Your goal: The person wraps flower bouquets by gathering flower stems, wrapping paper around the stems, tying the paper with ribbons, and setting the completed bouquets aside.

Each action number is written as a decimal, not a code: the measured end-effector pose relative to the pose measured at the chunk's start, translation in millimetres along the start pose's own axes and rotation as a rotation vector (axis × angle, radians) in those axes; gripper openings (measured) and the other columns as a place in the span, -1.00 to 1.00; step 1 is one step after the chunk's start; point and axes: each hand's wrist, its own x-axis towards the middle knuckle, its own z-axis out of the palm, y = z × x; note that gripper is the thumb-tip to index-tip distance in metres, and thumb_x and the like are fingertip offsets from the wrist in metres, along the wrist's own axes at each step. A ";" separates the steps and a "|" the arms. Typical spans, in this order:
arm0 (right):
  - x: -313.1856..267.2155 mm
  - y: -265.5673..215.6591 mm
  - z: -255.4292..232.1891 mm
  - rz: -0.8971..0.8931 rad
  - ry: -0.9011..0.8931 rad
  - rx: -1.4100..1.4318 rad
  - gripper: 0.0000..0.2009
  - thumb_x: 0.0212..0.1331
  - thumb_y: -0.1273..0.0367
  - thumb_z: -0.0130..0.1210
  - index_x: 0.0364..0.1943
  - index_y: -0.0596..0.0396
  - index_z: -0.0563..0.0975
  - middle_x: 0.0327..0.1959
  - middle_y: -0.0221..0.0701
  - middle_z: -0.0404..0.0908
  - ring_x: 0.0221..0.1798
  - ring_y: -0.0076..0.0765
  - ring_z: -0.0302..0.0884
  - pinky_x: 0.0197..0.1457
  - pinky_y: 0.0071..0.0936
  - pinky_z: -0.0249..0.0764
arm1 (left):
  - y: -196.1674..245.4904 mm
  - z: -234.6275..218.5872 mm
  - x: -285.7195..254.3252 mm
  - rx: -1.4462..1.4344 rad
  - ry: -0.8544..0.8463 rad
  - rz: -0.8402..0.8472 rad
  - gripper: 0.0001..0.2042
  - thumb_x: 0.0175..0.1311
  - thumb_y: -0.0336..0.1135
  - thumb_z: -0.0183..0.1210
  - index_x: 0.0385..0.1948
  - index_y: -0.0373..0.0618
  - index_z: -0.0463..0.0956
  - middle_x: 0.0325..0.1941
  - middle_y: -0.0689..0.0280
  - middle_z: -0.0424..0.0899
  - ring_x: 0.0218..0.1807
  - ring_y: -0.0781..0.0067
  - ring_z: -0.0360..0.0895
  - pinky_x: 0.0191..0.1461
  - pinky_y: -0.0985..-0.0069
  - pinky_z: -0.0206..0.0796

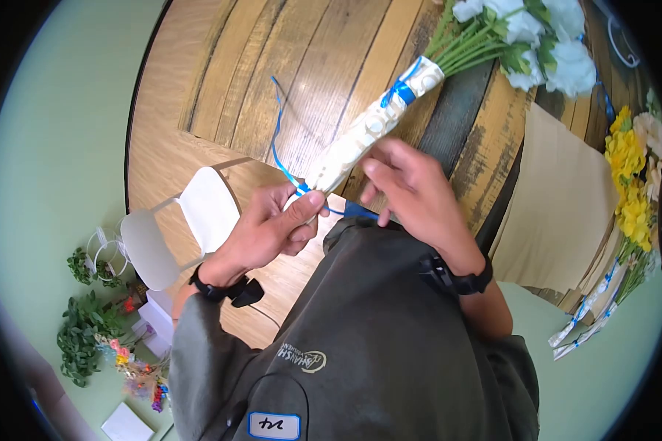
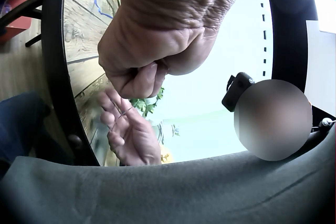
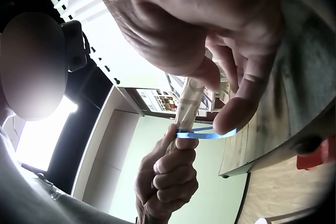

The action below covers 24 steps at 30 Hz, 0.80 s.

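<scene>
A person's left hand (image 1: 268, 228) grips the near, left end of a wrapped bundle of stems (image 1: 353, 151) at the near edge of a wooden surface (image 1: 287, 59), thumb laid across the white wrapping and fingers curled beneath. The bundle's long axis runs on a slant from that grip, near and left, to a head of white flowers (image 1: 566, 62) at the far right; it passes between the hands, its wrapped length rising away from the left grip.

The left hand is the closer of the two, already on the bundle beside the blue ribbon (image 1: 354, 214) at its lower end. The right hand (image 1: 419, 191) hangs just to the right of the wrapping, its thumb apart from its forefinger. The ribbon runs rightward from the left grip to the right hand's fingers, a short span crossing the line of the stems; whether those fingers pinch it or only bear against it cannot be told.

A loose blue tail (image 1: 276, 136) trails from the left hand toward the far side. A blue band (image 1: 399, 92) circles the wrapping near its flower end, and brown paper (image 1: 559, 206) lies to the right, alongside yellow flowers (image 1: 629, 176).
</scene>
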 end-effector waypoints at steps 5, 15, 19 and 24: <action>65.2 18.1 34.5 -0.549 -0.049 -0.244 -0.34 0.19 0.37 0.24 0.38 0.18 0.26 0.24 -0.03 0.43 0.35 -0.08 0.35 0.28 -0.18 0.40 | 20.2 -8.2 -23.0 0.018 0.001 -0.007 -0.66 0.50 -0.07 0.05 -0.24 -0.24 0.46 -0.68 0.49 0.23 -0.68 0.73 0.06 -0.62 0.64 -0.13; 92.5 -1.0 56.8 -0.552 -0.339 -0.395 -0.73 0.23 0.29 0.24 -0.03 0.05 0.63 -0.05 -0.21 0.68 0.04 -0.31 0.62 0.00 -0.38 0.54 | 38.9 -22.6 -34.3 0.104 -0.082 -0.010 -0.67 0.51 -0.08 0.03 -0.22 -0.23 0.46 -0.69 0.50 0.22 -0.67 0.71 0.07 -0.61 0.63 -0.07; 58.4 12.9 50.6 -0.572 -0.189 -0.191 -0.86 0.24 0.49 0.14 -0.18 0.23 0.62 -0.31 -0.39 0.69 -0.28 -0.58 0.58 -0.19 -0.50 0.50 | 37.5 -32.6 -29.6 0.108 -0.091 -0.011 -0.67 0.51 -0.06 0.04 -0.24 -0.20 0.44 -0.68 0.50 0.24 -0.67 0.72 0.10 -0.60 0.64 -0.03; 28.7 8.0 36.6 -0.222 -0.262 -0.305 -0.80 0.30 0.38 0.17 -0.38 0.27 0.64 -0.60 -0.45 0.57 -0.51 -0.64 0.43 -0.41 -0.55 0.36 | 34.9 -33.7 -24.0 0.129 -0.033 0.040 -0.67 0.51 -0.08 0.05 -0.36 -0.16 0.42 -0.67 0.51 0.26 -0.66 0.73 0.10 -0.60 0.64 -0.03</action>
